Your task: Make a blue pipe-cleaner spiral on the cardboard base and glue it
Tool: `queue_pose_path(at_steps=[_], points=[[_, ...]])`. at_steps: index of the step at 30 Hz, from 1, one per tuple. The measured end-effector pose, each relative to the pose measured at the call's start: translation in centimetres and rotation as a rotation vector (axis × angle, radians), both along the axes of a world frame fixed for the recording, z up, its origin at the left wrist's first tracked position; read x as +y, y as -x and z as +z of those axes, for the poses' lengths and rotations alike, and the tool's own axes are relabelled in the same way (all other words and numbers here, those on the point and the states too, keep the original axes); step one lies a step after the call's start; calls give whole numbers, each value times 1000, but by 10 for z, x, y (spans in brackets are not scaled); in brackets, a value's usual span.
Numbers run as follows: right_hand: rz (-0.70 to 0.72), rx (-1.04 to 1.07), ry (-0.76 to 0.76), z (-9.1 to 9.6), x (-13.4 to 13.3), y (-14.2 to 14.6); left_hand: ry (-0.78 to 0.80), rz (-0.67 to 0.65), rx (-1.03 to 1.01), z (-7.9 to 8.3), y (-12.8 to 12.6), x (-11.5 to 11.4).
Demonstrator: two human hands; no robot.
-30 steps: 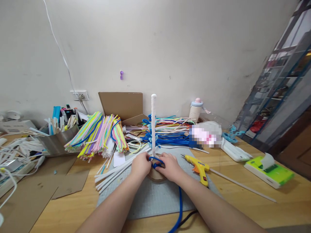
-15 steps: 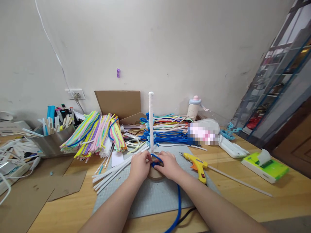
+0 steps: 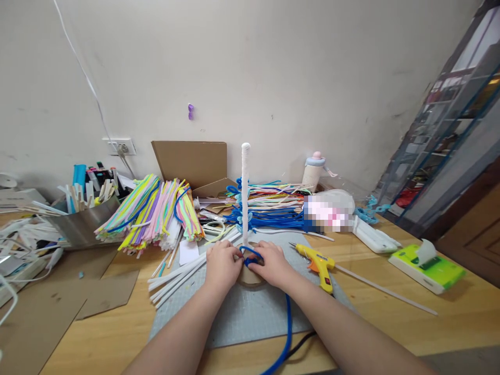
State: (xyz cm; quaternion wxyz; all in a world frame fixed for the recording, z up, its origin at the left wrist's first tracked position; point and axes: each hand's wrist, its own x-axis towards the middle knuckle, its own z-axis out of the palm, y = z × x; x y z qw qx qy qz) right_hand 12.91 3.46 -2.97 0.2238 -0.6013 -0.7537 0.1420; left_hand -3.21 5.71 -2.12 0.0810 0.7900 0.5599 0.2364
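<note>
Both hands meet over a round cardboard base on the grey cutting mat. A white wrapped stick stands upright from the base. My left hand has its fingers pinched at the left end of a blue pipe cleaner. Closed on the same pipe cleaner from the right is my right hand. Between the hands it bends into a small loop beside the foot of the stick. Its long tail hangs below my right wrist toward the table's front edge. The fingertips are partly hidden.
A yellow glue gun with a long glue stick lies on the right, near a green tissue pack. White sticks lie at left. Bundles of pastel pipe cleaners and blue ones lie behind. A bottle stands at the back.
The view has shifted slightly. Both hands stay at the base with the blue pipe cleaner between them; its loop looks a little changed in shape.
</note>
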Motion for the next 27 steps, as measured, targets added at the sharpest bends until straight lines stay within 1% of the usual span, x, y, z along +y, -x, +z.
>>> queue_pose_path(at_steps=[6,19,24,27], points=[[-2,5,-11,-1,1,0,25,-31,17,0,0,0],[-8,24,-14,-3,0,0,180,-33,-53,-8,3,4],[-7,21,-32,-2,-1,-1,134,28,-38,-5,-4,-2],[-41,20,-60,-1,-1,-2,86,55,-22,-3,-8,-9]])
